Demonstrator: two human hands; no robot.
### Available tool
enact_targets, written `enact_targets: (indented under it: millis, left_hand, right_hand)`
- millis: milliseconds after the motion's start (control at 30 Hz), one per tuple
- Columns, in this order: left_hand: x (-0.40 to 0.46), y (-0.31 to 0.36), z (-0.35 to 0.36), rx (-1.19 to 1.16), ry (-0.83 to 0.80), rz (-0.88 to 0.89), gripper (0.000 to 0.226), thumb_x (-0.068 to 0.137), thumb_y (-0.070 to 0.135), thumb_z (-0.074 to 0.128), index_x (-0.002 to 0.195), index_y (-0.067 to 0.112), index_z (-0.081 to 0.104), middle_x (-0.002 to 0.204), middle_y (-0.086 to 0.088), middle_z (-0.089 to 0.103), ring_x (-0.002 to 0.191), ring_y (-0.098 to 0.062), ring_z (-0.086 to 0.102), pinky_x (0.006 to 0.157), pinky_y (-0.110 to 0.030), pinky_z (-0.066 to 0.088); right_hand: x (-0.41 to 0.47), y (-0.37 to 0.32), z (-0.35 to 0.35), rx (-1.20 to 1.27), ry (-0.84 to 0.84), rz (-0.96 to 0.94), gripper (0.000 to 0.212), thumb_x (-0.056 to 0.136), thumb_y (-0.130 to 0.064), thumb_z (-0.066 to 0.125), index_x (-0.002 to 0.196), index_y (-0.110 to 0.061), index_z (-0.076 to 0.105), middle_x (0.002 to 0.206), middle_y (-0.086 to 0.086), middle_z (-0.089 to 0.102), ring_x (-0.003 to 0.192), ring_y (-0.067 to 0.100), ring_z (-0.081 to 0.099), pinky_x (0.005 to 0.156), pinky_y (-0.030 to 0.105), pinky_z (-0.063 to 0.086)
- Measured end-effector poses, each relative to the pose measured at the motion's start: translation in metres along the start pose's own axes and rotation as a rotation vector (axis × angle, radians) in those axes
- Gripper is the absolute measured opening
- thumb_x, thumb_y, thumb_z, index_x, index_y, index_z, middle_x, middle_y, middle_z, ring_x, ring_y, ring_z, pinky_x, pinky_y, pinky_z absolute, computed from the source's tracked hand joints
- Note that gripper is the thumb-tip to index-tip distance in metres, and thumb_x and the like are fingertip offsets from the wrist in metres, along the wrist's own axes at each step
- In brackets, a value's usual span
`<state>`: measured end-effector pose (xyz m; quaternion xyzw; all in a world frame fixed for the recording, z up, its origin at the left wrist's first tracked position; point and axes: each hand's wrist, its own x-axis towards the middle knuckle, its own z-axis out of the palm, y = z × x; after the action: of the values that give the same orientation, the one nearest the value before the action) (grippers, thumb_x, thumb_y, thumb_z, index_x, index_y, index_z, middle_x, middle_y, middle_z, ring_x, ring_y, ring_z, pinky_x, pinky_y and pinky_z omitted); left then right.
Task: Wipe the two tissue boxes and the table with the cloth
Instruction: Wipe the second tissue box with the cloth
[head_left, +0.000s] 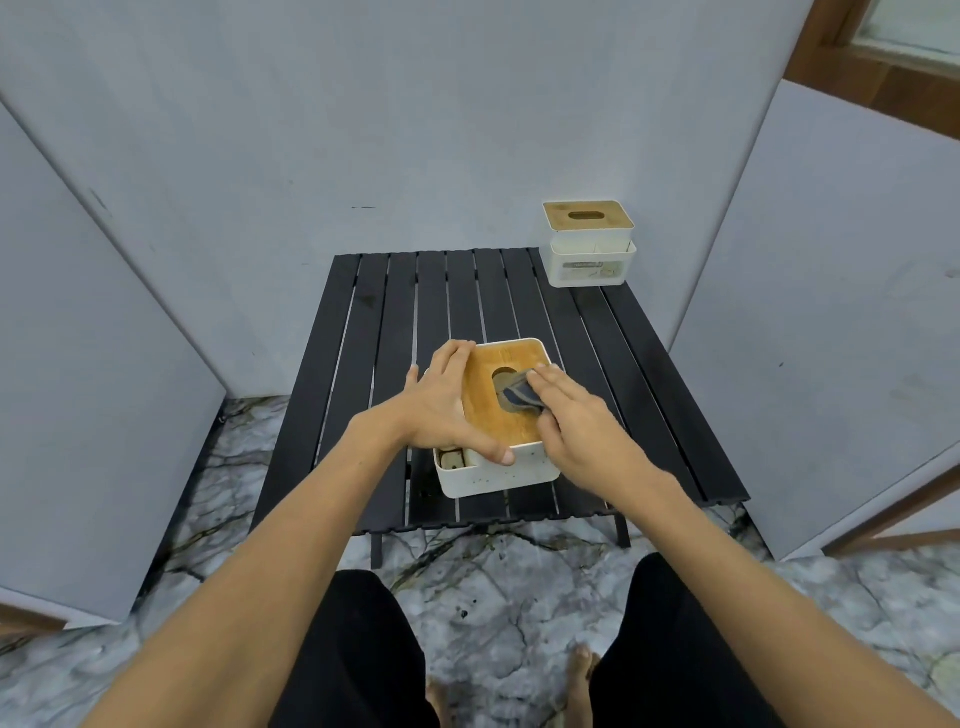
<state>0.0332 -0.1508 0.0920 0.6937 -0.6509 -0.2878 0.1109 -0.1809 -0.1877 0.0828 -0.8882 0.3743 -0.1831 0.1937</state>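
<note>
A white tissue box with a wooden lid stands near the front of the black slatted table. My left hand holds the box by its left side, fingers on the far corner and thumb on the near rim. My right hand presses a grey-blue cloth flat onto the lid beside the oval opening, fingers straight. A second white tissue box with a wooden lid sits at the table's far right corner, away from both hands.
Grey panels wall in the table on the left, back and right. The floor is marbled stone. My legs in black trousers and bare feet stand close to the table's front edge.
</note>
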Motion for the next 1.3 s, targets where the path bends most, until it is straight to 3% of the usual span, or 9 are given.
enact_targets:
  millis: [233, 500, 700, 933, 1133, 1300]
  left_hand:
    - [0.001, -0.005, 0.003, -0.006, 0.026, 0.005, 0.159, 0.037, 0.086, 0.074, 0.159, 0.026, -0.008, 0.162, 0.02, -0.009, 0.154, -0.019, -0.002, 0.122, -0.056, -0.012]
    - [-0.002, -0.004, 0.004, -0.036, 0.058, 0.026, 0.151, 0.045, 0.079, 0.081, 0.158, 0.029, -0.007, 0.161, 0.022, -0.007, 0.154, -0.017, 0.001, 0.12, -0.057, -0.016]
    - [-0.001, -0.002, 0.004, -0.048, 0.019, 0.023, 0.156, 0.041, 0.081, 0.078, 0.159, 0.028, -0.011, 0.16, 0.022, -0.011, 0.154, -0.019, -0.005, 0.121, -0.052, -0.016]
    - [0.001, -0.003, 0.002, -0.04, 0.03, 0.009, 0.153, 0.045, 0.077, 0.083, 0.159, 0.029, -0.008, 0.16, 0.024, -0.011, 0.154, -0.019, -0.006, 0.122, -0.053, -0.015]
    - [-0.002, 0.001, -0.003, -0.022, 0.015, -0.021, 0.156, 0.045, 0.079, 0.081, 0.159, 0.027, -0.01, 0.163, 0.023, -0.012, 0.155, -0.019, -0.004, 0.122, -0.054, -0.014]
    - [-0.008, 0.013, -0.012, -0.022, -0.021, -0.052, 0.152, 0.053, 0.066, 0.088, 0.159, 0.023, -0.011, 0.167, 0.015, -0.013, 0.155, -0.018, 0.001, 0.124, -0.054, -0.006]
  right_hand:
    - [0.05, 0.002, 0.0, -0.011, -0.042, 0.074, 0.053, 0.102, -0.013, 0.039, 0.153, -0.009, 0.027, 0.162, 0.005, 0.023, 0.15, 0.015, 0.015, 0.115, 0.02, 0.007]
    - [-0.03, -0.009, 0.004, 0.044, 0.053, 0.032, 0.05, 0.102, -0.008, 0.042, 0.151, -0.008, 0.033, 0.16, 0.005, 0.026, 0.149, 0.014, 0.017, 0.116, 0.016, 0.007]
    - [0.007, -0.006, 0.003, -0.04, -0.025, 0.038, 0.053, 0.103, -0.015, 0.037, 0.154, -0.007, 0.022, 0.163, 0.006, 0.018, 0.151, 0.015, 0.01, 0.122, 0.03, 0.006]
    - [0.059, 0.004, 0.001, 0.019, -0.045, 0.112, 0.053, 0.104, -0.014, 0.036, 0.155, -0.01, 0.023, 0.163, 0.002, 0.018, 0.151, 0.013, 0.01, 0.11, 0.017, 0.002]
    - [0.014, 0.002, -0.001, 0.094, 0.016, 0.073, 0.05, 0.101, -0.007, 0.04, 0.15, -0.007, 0.034, 0.159, 0.007, 0.029, 0.149, 0.016, 0.02, 0.114, 0.016, 0.007]
    - [-0.029, -0.006, 0.001, 0.166, 0.058, 0.048, 0.049, 0.099, -0.004, 0.043, 0.147, -0.009, 0.041, 0.156, 0.004, 0.034, 0.146, 0.01, 0.025, 0.115, 0.012, 0.01]
